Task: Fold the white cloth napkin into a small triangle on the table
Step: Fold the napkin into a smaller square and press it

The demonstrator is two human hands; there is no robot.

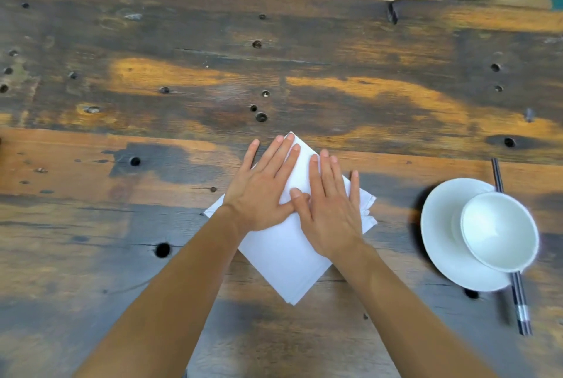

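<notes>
Two bare forearms enter from the near edge and converge toward the centre of the counter [304, 51], a weathered plank surface of dark and orange patches dotted with round holes. The white cloth napkin [286, 261] lies flat on the counter just ahead of the person, folded into a layered square turned on its point, with one corner toward the viewer and the opposite corner pointing away. Stacked edges are visible at its near corner, and its right corner shows loose, slightly uneven layers. The left hand [260, 191] rests palm down on the upper left part of the napkin, fingers [275, 153] spread and extended, grasping nothing; its outermost finger reaches past the cloth edge onto the wood. The right hand [330, 210] lies palm down on the upper right part, fingers likewise flat and released, its thumb touching the left thumb at the napkin's centre. Well apart to the right stands a white saucer [441, 225] carrying a white bowl [499, 231] set toward its right side. A pair of dark chopsticks [522, 307] runs beneath the saucer, the ends emerging at its far and near rims.
</notes>
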